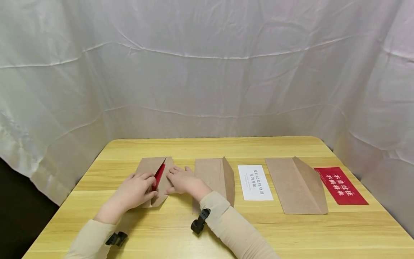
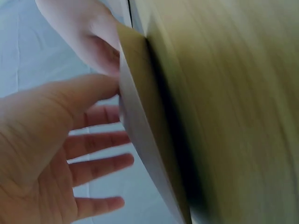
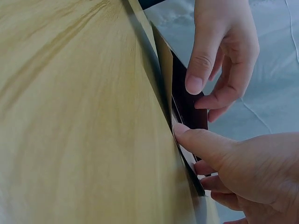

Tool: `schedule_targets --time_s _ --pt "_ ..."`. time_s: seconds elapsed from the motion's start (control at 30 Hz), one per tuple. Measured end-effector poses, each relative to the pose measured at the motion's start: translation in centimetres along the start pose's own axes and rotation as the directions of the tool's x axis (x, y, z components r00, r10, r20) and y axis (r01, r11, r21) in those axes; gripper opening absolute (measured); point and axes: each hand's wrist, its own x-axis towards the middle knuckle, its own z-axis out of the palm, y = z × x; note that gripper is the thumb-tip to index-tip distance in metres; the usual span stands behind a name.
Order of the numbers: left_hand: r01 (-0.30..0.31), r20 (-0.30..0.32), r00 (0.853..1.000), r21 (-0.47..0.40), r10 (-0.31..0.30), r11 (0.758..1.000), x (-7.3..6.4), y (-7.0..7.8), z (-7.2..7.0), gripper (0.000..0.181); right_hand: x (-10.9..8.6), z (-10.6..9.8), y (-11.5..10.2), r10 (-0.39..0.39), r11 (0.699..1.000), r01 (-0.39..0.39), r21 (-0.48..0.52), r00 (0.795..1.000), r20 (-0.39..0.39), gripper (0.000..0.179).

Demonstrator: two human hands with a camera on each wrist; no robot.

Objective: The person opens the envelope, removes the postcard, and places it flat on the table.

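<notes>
A brown paper envelope (image 1: 149, 162) lies at the left of the table, its flap (image 1: 164, 197) folded out to the right. Inside its gaping mouth shows a red card (image 1: 159, 176). My left hand (image 1: 139, 189) is over the envelope, thumb and index finger at the mouth beside the card; the left wrist view shows its other fingers spread. On the flap rests my right hand (image 1: 182, 181), fingers extended. Seen from the right wrist, its thumb (image 3: 201, 142) touches the inner side of the paper, while the card looks dark there.
To the right lie a second brown envelope (image 1: 208, 176), a white card (image 1: 255, 182) with printed characters, a third envelope (image 1: 292, 187) and another red card (image 1: 341, 185). The wooden table (image 1: 226, 147) backs onto a pale curtain (image 1: 207, 79).
</notes>
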Motion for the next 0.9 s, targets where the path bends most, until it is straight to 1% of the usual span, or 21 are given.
schedule_targets --time_s 0.13,0.3,0.47,0.67,0.77,0.9 --pt "-0.011 0.008 1.0 -0.028 0.011 1.0 0.0 -0.6 0.0 0.025 0.1 0.2 0.2 -0.005 1.0 0.005 0.006 1.0 0.002 0.075" --pt "-0.026 -0.004 1.0 -0.033 0.026 0.999 0.0 -1.1 0.0 0.026 0.2 0.4 0.4 -0.012 1.0 0.012 0.019 1.0 0.002 0.076" --pt "-0.037 -0.016 0.999 -0.029 0.036 0.999 -0.1 -1.3 -0.1 0.028 0.1 0.4 0.6 -0.054 0.998 0.054 0.037 0.999 -0.002 0.077" --pt "-0.026 -0.002 1.0 -0.037 0.026 0.999 -0.1 -1.4 -0.2 0.028 0.0 0.3 0.8 -0.123 0.992 0.122 0.036 0.992 0.031 0.065" --pt "-0.025 -0.007 1.0 -0.048 0.024 0.999 -0.1 -1.5 -0.3 0.027 0.0 0.3 0.9 -0.14 0.99 0.139 0.026 0.989 0.052 0.059" --pt "-0.027 -0.014 1.0 -0.051 0.026 0.998 0.0 -1.5 -0.3 0.026 0.0 0.3 0.9 -0.153 0.988 0.152 0.018 0.987 0.058 0.055"
